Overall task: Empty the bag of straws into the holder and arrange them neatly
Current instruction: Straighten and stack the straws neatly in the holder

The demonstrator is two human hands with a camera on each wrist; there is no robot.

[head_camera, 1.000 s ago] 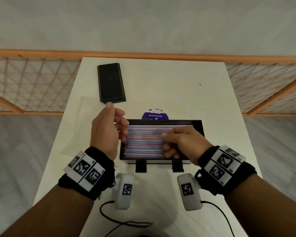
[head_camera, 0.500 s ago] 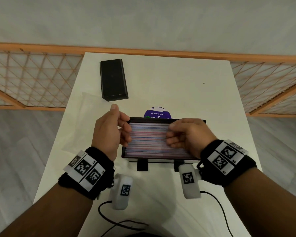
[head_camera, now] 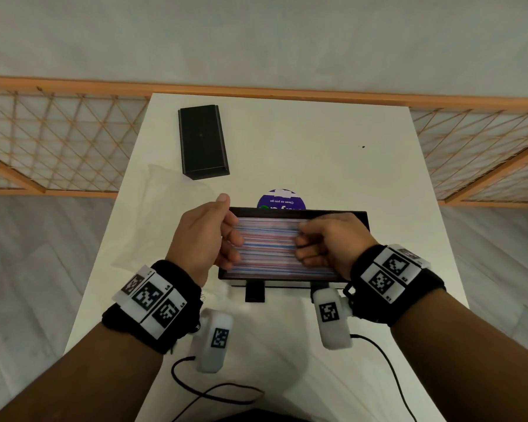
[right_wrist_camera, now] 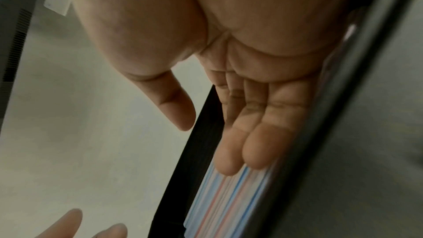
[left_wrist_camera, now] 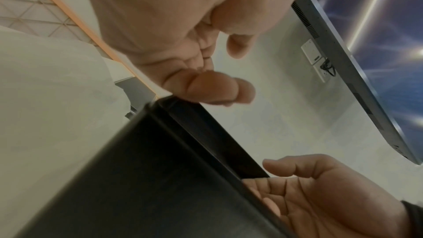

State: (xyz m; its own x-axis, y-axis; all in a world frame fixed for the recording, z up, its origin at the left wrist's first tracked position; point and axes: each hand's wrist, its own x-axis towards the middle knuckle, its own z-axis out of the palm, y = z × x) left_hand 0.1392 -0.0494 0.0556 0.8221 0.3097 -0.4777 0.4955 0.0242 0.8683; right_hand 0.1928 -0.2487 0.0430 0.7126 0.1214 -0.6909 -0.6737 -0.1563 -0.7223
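Since the straws (head_camera: 269,248) are light and slippery, I press their ends between my flat left hand (head_camera: 200,239) and right hand (head_camera: 326,242).

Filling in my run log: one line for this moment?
straws: in holder | left hand: at left ends | right hand: flat on top | lid: off

Head overhead; wrists close, sharing holder (head_camera: 360,215).

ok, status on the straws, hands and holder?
Left hand open at the straws' left end, right hand open, fingers flat on them. Straws lie level in the holder. Empty bag lies left, nothing obstructing.
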